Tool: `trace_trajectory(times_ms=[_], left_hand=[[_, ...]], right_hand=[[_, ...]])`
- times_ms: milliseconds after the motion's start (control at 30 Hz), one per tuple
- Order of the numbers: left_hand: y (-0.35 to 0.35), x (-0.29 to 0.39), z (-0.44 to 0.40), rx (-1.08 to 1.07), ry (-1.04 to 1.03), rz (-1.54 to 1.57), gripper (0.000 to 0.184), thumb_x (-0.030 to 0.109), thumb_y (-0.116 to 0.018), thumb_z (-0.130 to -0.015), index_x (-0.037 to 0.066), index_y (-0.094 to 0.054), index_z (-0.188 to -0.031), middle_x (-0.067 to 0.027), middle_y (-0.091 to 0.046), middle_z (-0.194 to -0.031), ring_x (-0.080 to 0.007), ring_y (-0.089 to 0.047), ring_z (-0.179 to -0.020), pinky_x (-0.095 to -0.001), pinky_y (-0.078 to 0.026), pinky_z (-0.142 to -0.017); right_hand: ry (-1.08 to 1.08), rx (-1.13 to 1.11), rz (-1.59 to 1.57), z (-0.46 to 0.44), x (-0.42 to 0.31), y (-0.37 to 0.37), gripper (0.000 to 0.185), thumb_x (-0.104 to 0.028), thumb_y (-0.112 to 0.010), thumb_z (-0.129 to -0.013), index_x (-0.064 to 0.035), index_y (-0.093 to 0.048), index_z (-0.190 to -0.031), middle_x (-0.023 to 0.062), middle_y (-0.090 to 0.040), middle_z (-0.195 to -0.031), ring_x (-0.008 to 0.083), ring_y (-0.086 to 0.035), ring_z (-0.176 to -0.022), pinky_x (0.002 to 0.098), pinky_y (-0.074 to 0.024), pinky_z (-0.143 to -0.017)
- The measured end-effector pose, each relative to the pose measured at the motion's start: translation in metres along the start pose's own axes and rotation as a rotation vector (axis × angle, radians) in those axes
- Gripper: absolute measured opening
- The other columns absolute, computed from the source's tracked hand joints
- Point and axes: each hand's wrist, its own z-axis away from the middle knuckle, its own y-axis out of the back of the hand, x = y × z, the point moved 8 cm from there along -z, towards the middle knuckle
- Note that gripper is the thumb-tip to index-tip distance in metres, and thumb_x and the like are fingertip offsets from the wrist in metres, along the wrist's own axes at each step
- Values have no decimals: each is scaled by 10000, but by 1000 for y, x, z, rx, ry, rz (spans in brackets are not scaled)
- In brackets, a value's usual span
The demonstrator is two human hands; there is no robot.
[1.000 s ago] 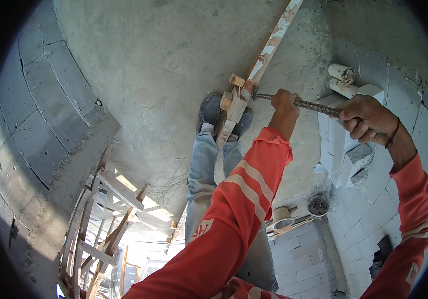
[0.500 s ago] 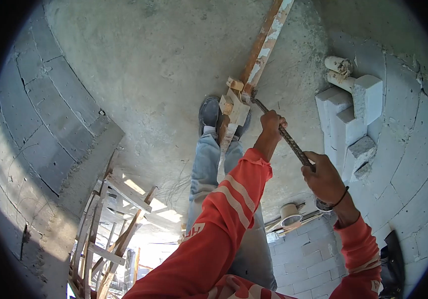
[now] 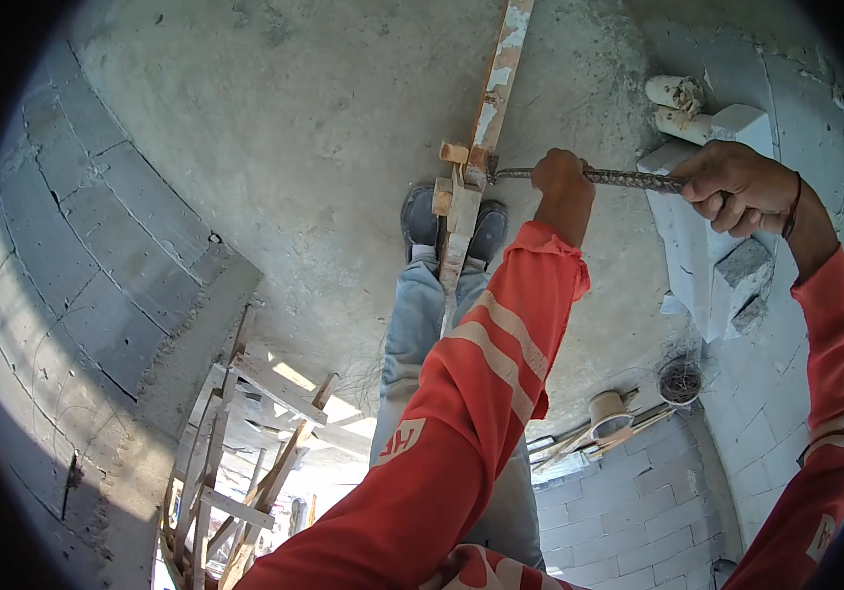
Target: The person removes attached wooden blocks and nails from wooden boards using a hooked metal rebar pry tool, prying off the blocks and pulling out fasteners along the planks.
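Observation:
A ribbed metal bar (image 3: 628, 179) lies roughly level across the view. My left hand (image 3: 561, 175) is wrapped round it near its left end, and my right hand (image 3: 739, 187) grips its right end. The bar's left tip touches the side of a long wooden beam (image 3: 494, 90) with flaking white paint. Short wooden blocks (image 3: 454, 153) sit against the beam's near end, between my shoes. Whether the bar's tip is hooked into something there is too small to tell.
White blocks (image 3: 682, 241) and pale cylinders (image 3: 675, 92) stand along the right wall. A bucket (image 3: 610, 415) and a dark round container (image 3: 679, 381) are at the lower right. Wooden framing (image 3: 235, 462) stands at the lower left, beside a grey block wall (image 3: 97, 226).
The bar's right end swung down toward me, then back up and right with my right hand. My left hand stayed around the bar, moving slightly with it.

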Motion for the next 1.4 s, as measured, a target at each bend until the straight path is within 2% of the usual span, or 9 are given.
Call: trace_trajectory(times_ms=[100,333,600,900,967,1067,1167,1267,1400], left_hand=[[-9,-47,1,100,275,858,184,167,-556,-914,17,-601,-1011,-150,-643,-839,-278,-642,-721,-413,-491,-568],[8,-63,32,60,244,856,24,78,-382,-891,58,-384,-879,-97,-399,-701,-187,-420,-520,-378,-363,-462],[25,-87,26,-88,218,852,30,44,-354,-855,63,-377,-862,-66,-372,-643,-168,-380,-467,-342,-338,-435],[-20,-96,-67,76,343,661,42,52,-417,-898,64,-432,-861,-92,-428,-692,-185,-425,-503,-349,-332,-441],[-17,-120,-141,-23,-107,466,50,71,-495,-887,24,-495,-907,-111,-474,-670,-223,-483,-558,-387,-377,-466],[9,-44,28,171,405,934,101,40,-397,-886,81,-425,-799,-62,-373,-633,-171,-389,-490,-331,-313,-437],[23,-84,34,50,363,851,102,45,-389,-881,85,-409,-790,-44,-334,-609,-157,-353,-461,-316,-296,-429],[29,-111,6,-303,259,1200,107,58,-389,-884,80,-386,-779,-34,-335,-613,-148,-333,-437,-315,-282,-422],[36,-77,37,25,359,740,128,59,-371,-880,74,-359,-753,-40,-342,-598,-146,-337,-441,-320,-275,-416]], right_hand=[[25,51,-22,4,25,-13,141,-77,-569,-886,-63,-493,-767,-53,-392,-593,2,-316,-415,180,-202,-304],[98,135,-237,7,82,-81,115,-46,-520,-884,43,-554,-947,-51,-396,-598,23,-342,-437,220,-248,-351],[363,403,237,-6,78,-110,278,-84,-534,-874,80,-599,-1089,38,-531,-604,95,-463,-472,295,-381,-434],[-59,48,-138,8,15,-21,113,-59,-527,-881,-69,-464,-788,-46,-389,-614,11,-335,-440,205,-199,-332],[-54,64,-53,6,9,-25,104,-60,-528,-877,-62,-475,-787,-50,-394,-616,8,-342,-444,205,-200,-335],[-40,155,-66,11,31,-50,75,-70,-516,-890,-8,-511,-847,-40,-426,-610,24,-369,-433,214,-244,-339],[119,249,-290,8,85,-108,188,-60,-519,-904,49,-569,-1048,-20,-478,-577,45,-410,-422,234,-318,-357],[297,464,70,-5,84,-126,194,-113,-565,-837,77,-544,-874,170,-516,-572,298,-514,-500,417,-427,-544],[271,439,238,0,70,-111,227,-118,-585,-813,99,-562,-874,243,-527,-601,406,-548,-579,447,-434,-598]])
